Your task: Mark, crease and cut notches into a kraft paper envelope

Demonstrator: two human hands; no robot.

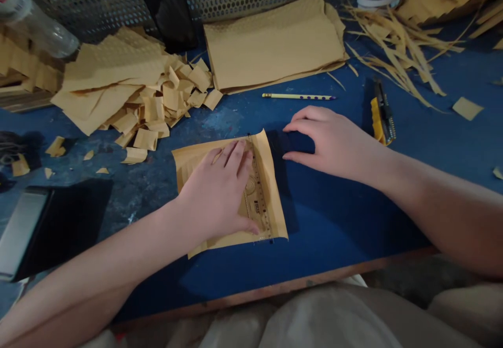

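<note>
A blue tabletop [334, 211] fills the middle of the frame. On it, at upper centre, lies a stack of brown paper [275, 44], with a heap of paper cuttings [157, 109] to its left. A smaller brown paper sheet [273, 201] lies at centre. The left hand [216, 196] presses down on it, fingers extended, grasping nothing; the right hand [334, 141], right of centre, is empty, thumb and fingers parted. A transparent ruler [256, 193] lies along the sheet's right side, under the left fingers. A yellow-and-black utility knife [383, 112] rests at right, and a pencil [298, 96] just above the right hand.
</note>
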